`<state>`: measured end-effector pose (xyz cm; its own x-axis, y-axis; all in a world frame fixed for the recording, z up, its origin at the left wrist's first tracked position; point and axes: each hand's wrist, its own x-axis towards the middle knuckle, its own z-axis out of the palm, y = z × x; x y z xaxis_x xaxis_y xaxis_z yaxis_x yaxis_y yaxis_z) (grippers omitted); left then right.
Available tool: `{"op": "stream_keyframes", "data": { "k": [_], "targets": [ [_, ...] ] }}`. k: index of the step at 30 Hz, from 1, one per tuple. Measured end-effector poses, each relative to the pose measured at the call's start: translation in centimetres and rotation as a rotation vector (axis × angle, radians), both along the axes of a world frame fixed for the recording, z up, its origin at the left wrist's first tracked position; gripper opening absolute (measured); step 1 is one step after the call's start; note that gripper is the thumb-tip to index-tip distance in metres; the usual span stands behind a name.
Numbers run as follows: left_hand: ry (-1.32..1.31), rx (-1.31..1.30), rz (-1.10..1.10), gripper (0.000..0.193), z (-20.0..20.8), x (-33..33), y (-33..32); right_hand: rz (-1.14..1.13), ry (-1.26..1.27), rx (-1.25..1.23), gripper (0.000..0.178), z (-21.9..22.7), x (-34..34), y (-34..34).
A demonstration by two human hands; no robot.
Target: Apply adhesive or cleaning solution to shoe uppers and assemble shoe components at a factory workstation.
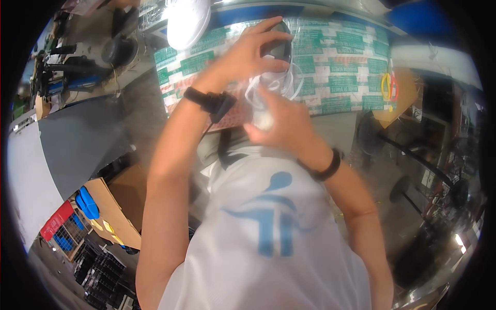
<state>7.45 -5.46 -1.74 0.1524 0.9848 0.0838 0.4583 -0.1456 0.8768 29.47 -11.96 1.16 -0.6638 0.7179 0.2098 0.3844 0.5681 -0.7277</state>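
A shoe with a white toe [263, 122] and a dark grey opening lies lengthwise before me, its toe toward my body. Its white laces [295, 85] hang in loose loops over the middle. My left hand [248, 56] reaches across the dark end, fingers spread over it and thumb bent along its near side, gripping it. Lower down, my right hand [290, 121] curls round the toe, with the thumb on the near side and a finger by the laces. Slight blur hides the exact fingertip contact of the right hand.
Under the shoe is a work surface [341, 67] covered in green-and-white printed wrapping. A white rounded object [188, 23] stands at its far left. Yellow-and-red-handled scissors [387, 88] hang at the right edge. A cardboard box [116, 206] stands lower left, beside a grey panel [82, 144].
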Motion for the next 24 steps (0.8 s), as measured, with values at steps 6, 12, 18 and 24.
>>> {"op": "stream_keyframes", "data": {
  "k": [6, 12, 18, 24],
  "targets": [
    [0.051, 0.014, -0.037, 0.067, 0.1, -0.2, 0.3, 0.171, -0.036, -0.151, 0.047, 1.2, 8.1, -1.1],
    [0.086, 0.122, -0.004, 0.067, -0.5, -0.1, 0.1, 0.129, -0.081, 0.113, 0.042, -0.8, 3.1, 1.3],
    [0.019, 0.006, 0.018, 0.067, 0.3, 0.2, 0.1, 0.16, -0.042, 0.1, 0.044, -0.9, 2.0, -0.4],
    [0.165, 0.194, -0.007, 0.067, -0.8, 0.2, 0.0, 0.151, 0.053, -0.045, 0.039, -0.7, 6.9, -1.0]
  ]
}}
